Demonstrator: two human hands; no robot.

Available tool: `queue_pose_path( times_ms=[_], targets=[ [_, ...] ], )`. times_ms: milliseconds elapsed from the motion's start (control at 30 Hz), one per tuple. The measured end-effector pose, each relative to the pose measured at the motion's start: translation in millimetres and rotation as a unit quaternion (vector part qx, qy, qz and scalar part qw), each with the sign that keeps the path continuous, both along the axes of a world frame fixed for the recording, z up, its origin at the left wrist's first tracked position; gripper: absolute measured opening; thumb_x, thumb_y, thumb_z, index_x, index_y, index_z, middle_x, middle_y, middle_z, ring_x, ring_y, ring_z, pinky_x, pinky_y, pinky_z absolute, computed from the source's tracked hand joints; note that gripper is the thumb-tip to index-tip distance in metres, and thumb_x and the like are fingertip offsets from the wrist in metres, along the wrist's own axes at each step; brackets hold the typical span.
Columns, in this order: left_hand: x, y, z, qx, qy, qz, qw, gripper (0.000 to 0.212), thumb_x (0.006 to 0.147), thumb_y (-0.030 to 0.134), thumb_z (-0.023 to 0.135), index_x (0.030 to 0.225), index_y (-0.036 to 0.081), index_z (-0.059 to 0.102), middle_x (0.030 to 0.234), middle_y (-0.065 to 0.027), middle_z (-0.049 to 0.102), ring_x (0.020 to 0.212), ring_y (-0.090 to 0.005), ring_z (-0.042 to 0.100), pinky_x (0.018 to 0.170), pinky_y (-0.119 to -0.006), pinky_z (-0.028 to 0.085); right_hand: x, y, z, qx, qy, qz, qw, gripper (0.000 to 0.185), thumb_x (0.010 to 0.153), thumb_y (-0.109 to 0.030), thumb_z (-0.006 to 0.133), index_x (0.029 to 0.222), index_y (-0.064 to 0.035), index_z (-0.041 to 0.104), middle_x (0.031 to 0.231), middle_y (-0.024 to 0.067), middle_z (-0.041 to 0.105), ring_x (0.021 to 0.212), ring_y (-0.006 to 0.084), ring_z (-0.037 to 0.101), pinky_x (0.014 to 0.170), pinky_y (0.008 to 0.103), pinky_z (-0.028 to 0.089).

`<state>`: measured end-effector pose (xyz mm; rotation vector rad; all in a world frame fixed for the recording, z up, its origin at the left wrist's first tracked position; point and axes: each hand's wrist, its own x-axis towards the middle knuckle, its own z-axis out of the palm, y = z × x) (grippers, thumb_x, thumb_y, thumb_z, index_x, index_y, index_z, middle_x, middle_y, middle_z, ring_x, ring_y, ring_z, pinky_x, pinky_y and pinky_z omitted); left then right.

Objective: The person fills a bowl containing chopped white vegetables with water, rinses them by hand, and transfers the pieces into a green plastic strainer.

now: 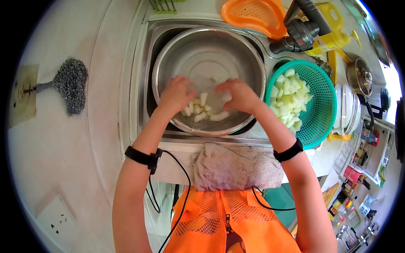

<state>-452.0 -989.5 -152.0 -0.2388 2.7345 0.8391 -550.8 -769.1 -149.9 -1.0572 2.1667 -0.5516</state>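
Note:
A large round stainless-steel basin (208,50) with shallow water sits in the sink. Several pale green-white vegetable chunks (200,110) lie in the water towards its near side. Over the basin's left part, my left hand (177,95) has its fingers apart beside those chunks, with no piece visible in its grasp. My right hand (239,95), slightly blurred, is spread above the water at the right. One pale chunk shows between its thumb and fingers, apparently lying below them. To the right, a green plastic colander (319,114) holds many cut pieces (289,98) of the same vegetable.
A folded towel (237,166) lies along the sink's front edge (177,139). Behind the sink are an orange plastic strainer (253,15), a grey pipe (297,34) and a yellow pump bottle (329,41). Stacked dishes (346,109) and a lidded pot (360,77) stand right of the colander.

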Motion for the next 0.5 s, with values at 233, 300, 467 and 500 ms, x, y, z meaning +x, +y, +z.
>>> queue_pose_path(
  times_ms=[233,300,467,500],
  targets=[
    [-7.7,12.8,-35.7,-0.019,-0.096,-0.002,0.995,0.063,0.074,0.037,0.066,0.126,0.008,0.045,0.130,-0.0198,0.038,0.119,-0.0363,0.038,0.099,-0.039,0.034,-21.3,5.2,-48.8,-0.106,0.104,-0.037,0.988,0.105,0.042,-0.021,0.084,0.134,-0.0211,0.034,0.134,0.0099,0.037,0.117,0.0347,0.040,0.093,0.0446,0.041],
    [0.6,16.2,-36.7,0.050,-0.112,-0.049,0.991,0.081,0.064,0.035,0.075,0.130,0.005,0.039,0.128,-0.0209,0.039,0.119,-0.0358,0.038,0.100,-0.038,0.033,-6.3,-6.6,-43.5,-0.002,0.050,0.061,0.997,0.106,0.041,-0.021,0.085,0.134,-0.0190,0.034,0.133,0.0105,0.037,0.118,0.0341,0.039,0.093,0.0462,0.041],
    [19.5,37.0,-26.1,0.095,-0.159,-0.066,0.980,0.096,0.051,0.020,0.081,0.133,0.006,0.034,0.125,-0.0176,0.042,0.119,-0.0348,0.039,0.100,-0.036,0.034,22.0,0.2,-26.8,0.168,-0.045,0.025,0.984,0.103,0.040,-0.019,0.085,0.131,-0.0124,0.037,0.129,0.0124,0.043,0.116,0.0318,0.043,0.092,0.0406,0.042],
    [21.0,43.4,-30.4,0.138,-0.143,-0.041,0.979,0.095,0.052,0.017,0.080,0.134,0.006,0.033,0.125,-0.0166,0.042,0.118,-0.0345,0.040,0.100,-0.036,0.034,24.7,0.3,-27.0,0.181,-0.081,-0.009,0.980,0.101,0.040,-0.017,0.084,0.130,-0.0114,0.038,0.123,0.0139,0.049,0.113,0.0310,0.047,0.092,0.0378,0.042]
  ],
)
